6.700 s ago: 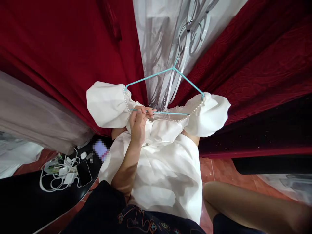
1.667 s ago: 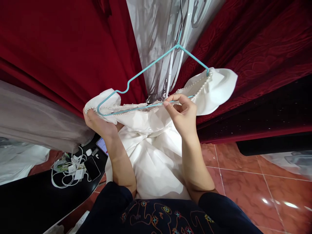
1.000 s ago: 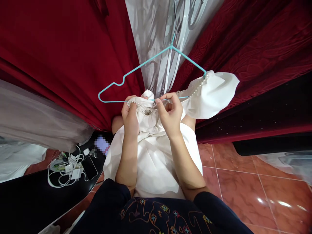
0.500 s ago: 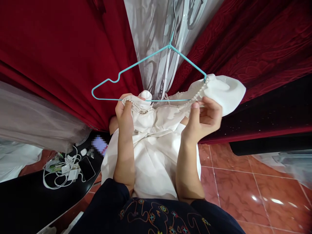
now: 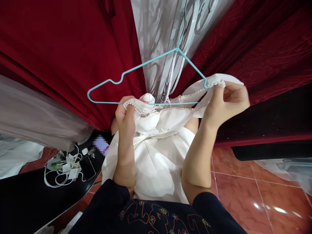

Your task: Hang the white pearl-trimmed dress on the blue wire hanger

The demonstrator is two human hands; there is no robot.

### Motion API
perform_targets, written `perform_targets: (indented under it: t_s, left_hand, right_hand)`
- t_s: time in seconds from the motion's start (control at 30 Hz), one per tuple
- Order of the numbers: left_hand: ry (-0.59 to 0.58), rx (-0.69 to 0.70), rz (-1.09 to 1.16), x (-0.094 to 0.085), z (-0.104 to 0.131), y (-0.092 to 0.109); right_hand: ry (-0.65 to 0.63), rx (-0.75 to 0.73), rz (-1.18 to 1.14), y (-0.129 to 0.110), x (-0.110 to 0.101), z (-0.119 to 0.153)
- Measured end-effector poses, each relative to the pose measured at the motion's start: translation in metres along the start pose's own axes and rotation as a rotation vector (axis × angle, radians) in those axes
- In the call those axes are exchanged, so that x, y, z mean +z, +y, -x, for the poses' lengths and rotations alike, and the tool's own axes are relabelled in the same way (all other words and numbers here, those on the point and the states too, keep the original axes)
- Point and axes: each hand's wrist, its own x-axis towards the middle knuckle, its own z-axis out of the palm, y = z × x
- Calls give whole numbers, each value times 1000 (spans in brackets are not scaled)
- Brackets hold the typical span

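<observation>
A white dress with pearl-beaded edging spreads across my lap. Closed on its beaded left strap, my left hand pinches the fabric at the bottom bar of a light blue hanger. My right hand grips the beaded edge of the other strap, just outside the hanger's right corner. That strap passes around the hanger's right end, while the left end of the hanger is bare. The hanger's hook reaches up to white metal bars.
Red curtains hang ahead on both sides of a pale cloth and a white metal rack. A black table on the left carries white cables and a phone. Reddish tiles cover the floor.
My right hand has moved outward to the right, pulling the right strap taut along the hanger's end. My left hand keeps its hold in nearly the same place.
</observation>
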Motion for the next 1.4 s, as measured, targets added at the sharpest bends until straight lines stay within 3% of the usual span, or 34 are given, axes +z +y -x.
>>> perform_targets:
  t_s: [0.13, 0.23, 0.37, 0.5, 0.63, 0.77, 0.9, 1.0, 1.2, 1.4]
  left_hand:
    - [10, -10, 17, 1, 0, 0]
    - [5, -36, 24, 1, 0, -1]
    - [4, -90, 54, 3, -2, -6]
    - [30, -113, 48, 6, -4, -9]
    - [36, -146, 24, 11, -2, -13]
    - [46, -202, 50, 17, 1, -22]
    - [55, -235, 60, 19, 2, -26]
    - [45, -203, 50, 18, 2, -26]
    - [55, -174, 67, 18, 2, -25]
    - [-36, -239, 107, 7, 0, -22]
  right_hand:
    - [126, 4, 71, 16, -21, -21]
    - [168, 30, 205, 24, -45, -4]
    - [120, 50, 181, 23, -71, 28]
    - [10, -52, 25, 12, -79, 29]
    - [-177, -127, -109, -16, -74, 34]
    - [-342, -94, -134, -43, -60, 55]
    - [-578, -22, -150, -50, -41, 74]
    - [-681, 17, -155, -47, -29, 80]
    - [-762, 50, -124, -48, -19, 77]
    - [-736, 49, -14, -57, -16, 79]
